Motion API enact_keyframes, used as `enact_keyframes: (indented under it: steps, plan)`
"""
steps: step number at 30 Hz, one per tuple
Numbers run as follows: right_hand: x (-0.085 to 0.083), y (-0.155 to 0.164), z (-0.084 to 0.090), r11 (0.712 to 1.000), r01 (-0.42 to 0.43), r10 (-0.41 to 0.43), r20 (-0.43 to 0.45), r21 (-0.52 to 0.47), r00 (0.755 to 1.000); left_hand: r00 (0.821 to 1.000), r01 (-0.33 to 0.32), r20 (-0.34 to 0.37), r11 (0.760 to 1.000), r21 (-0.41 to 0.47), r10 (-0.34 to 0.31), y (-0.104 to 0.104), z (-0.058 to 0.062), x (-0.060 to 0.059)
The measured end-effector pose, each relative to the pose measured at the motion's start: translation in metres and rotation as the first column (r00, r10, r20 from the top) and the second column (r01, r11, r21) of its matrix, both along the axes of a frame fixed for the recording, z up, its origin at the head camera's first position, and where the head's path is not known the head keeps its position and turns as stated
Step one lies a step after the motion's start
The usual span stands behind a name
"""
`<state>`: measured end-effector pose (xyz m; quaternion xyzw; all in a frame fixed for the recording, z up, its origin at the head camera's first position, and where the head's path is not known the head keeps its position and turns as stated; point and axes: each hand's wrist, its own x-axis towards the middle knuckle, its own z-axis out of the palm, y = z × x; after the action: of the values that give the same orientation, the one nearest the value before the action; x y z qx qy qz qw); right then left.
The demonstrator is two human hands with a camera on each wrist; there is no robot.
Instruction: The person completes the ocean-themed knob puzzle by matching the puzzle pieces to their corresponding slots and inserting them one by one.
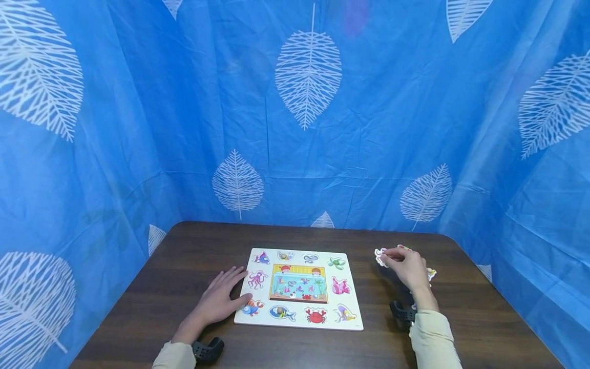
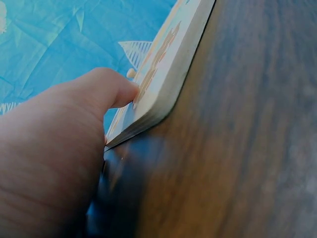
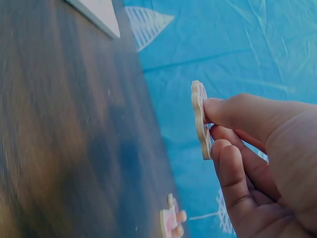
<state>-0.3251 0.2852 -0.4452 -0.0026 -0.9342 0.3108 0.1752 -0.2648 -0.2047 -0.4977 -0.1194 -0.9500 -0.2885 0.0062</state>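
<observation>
A white wooden puzzle board (image 1: 298,288) with sea-animal pictures lies in the middle of the dark wooden table (image 1: 161,287). My left hand (image 1: 222,298) rests flat beside the board's left edge, the thumb touching the board (image 2: 163,64) near its front left corner. To the right of the board, my right hand (image 1: 405,266) is raised a little above the table and pinches a flat wooden puzzle piece (image 1: 380,255) between thumb and fingers. In the right wrist view that piece (image 3: 200,119) shows edge-on at my fingertips.
More loose puzzle pieces (image 1: 430,274) lie on the table behind and under my right hand; one (image 3: 171,220) shows in the right wrist view. Blue leaf-print cloth (image 1: 304,113) walls in the table at the back and both sides.
</observation>
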Motion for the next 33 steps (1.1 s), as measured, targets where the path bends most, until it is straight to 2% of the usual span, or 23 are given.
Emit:
enact_keyframes:
  steps: [7,17,24,33]
  plan:
    - [-0.006,-0.018,0.004,0.999,-0.032,0.031,-0.038,-0.01,0.999,1.0,0.0,-0.01,1.0,-0.003,0.0,-0.002,-0.001,-0.001]
    - [-0.008,-0.051,0.011,0.991,-0.072,0.073,0.002,-0.115,0.997,1.0,-0.002,-0.002,1.0,0.004,0.002,-0.002,0.0,0.001]
    - [-0.008,-0.081,0.013,0.988,-0.082,0.082,-0.007,-0.131,0.997,1.0,-0.009,0.004,1.0,-0.002,0.009,-0.001,0.0,0.001]
    - [-0.005,-0.117,0.012,0.977,-0.122,0.128,0.021,-0.172,0.992,1.0,-0.02,0.018,1.0,-0.008,0.02,0.001,0.002,0.002]
